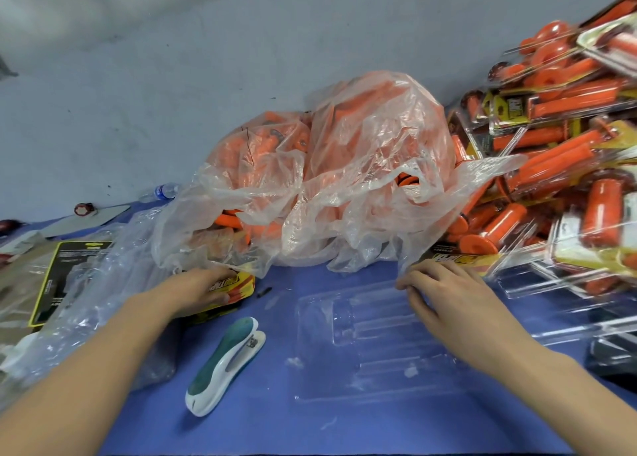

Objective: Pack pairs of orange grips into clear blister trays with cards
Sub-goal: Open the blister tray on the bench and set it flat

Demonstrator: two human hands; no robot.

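An empty clear blister tray [372,345] lies open on the blue table in front of me. My right hand [448,293] rests on the tray's far right corner, fingers bent, next to a yellow and black card [458,257]. My left hand [200,290] grips a stack of yellow printed cards [238,285] at the left. Behind both hands stand thin plastic bags [344,180] full of loose orange grips.
A teal and white stapler [224,366] lies between my arms. A heap of packed blister packs [558,152] fills the right side. Crumpled clear plastic and a black card [55,283] lie at the left. A water bottle [162,192] lies by the wall.
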